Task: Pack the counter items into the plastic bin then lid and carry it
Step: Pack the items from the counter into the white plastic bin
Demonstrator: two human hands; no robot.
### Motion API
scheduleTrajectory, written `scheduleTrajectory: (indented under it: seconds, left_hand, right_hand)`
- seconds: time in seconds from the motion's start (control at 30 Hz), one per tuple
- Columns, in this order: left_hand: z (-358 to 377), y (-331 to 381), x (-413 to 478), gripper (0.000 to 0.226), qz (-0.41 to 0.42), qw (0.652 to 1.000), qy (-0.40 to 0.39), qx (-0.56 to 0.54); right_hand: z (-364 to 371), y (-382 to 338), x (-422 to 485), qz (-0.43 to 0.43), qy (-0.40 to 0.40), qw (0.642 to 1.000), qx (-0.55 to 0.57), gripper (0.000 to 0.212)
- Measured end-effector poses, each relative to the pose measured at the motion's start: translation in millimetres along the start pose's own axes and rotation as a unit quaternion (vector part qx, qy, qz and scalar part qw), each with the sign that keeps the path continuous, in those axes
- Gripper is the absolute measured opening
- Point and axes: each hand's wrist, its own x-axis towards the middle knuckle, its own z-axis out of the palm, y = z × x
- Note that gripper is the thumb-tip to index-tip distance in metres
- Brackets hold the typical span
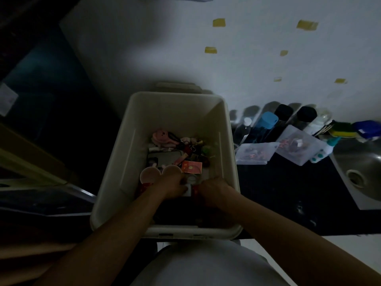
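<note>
Your left hand (173, 187) and right hand (213, 190) were deep in the cream rectangular plastic bin (175, 112) on the dark desk (278, 193). I couldn't tell whether your fingers gripped the small white box (186, 191). Pressing down risked crushing the pale paper cups (149, 174).

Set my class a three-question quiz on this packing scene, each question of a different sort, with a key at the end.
1. True or false: both the left hand and the right hand reach inside the white plastic bin.
2. On which side of the bin does the steel sink lie? A) the person's left B) the person's right C) inside the bin
3. Fill the blank: the flat card lying in the bin beside the two round pale cups is ___ in colour.
Key: 1 true; 2 B; 3 red.
</note>
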Motion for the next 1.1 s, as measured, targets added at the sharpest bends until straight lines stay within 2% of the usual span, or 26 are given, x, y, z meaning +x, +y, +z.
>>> scheduleTrajectory:
  seconds: [0.07, 0.13, 0.23, 0.43, 0.5, 0.6, 0.8, 0.97, 1.1]
  left_hand:
    - [2.5, -6.9, 9.6, 0.036, 0.0, 1.0, 0.022, -0.017]
    - [-7.3, 6.2, -1.4, 0.033, 0.014, 0.999, 0.029, -0.033]
    - [-20.8, 26.2, -13.5, 0.03, 0.021, 0.998, 0.034, -0.042]
    - [-31.5, 46.8, -7.8, 0.024, 0.063, 0.978, 0.084, -0.178]
    - [-42.0, 62.6, -6.2, 0.016, 0.068, 0.967, 0.123, -0.214]
    - [-58.0, 87.3, -6.3, 0.028, 0.105, 0.948, 0.224, -0.203]
    - [-72.0, 146.3, 10.8, 0.027, 0.159, 0.939, 0.279, -0.125]
    - [-61.7, 190.0, 30.6, 0.027, 0.196, 0.936, 0.285, -0.071]
    - [-45.8, 211.0, 48.1, 0.03, 0.197, 0.944, 0.261, -0.051]
  right_hand:
    - [-3.3, 4.1, -1.4, -0.004, 0.009, 1.0, 0.03, 0.035]
    - [-9.3, 8.4, -6.6, -0.012, 0.043, 0.998, 0.05, 0.034]
    - [-24.2, 18.4, -16.4, -0.032, 0.129, 0.988, 0.073, 0.035]
    - [-47.0, 52.1, -28.5, -0.025, 0.298, 0.948, 0.111, 0.032]
    - [-47.3, 68.0, -32.2, -0.014, 0.343, 0.93, 0.132, 0.031]
    - [-45.1, 95.7, -46.7, 0.003, 0.375, 0.91, 0.177, 0.029]
    - [-16.5, 155.7, -62.4, 0.032, 0.407, 0.889, 0.208, 0.028]
    - [20.3, 201.6, -61.6, 0.08, 0.354, 0.901, 0.237, 0.033]
    - [44.6, 232.2, -55.9, 0.097, 0.308, 0.91, 0.26, 0.035]
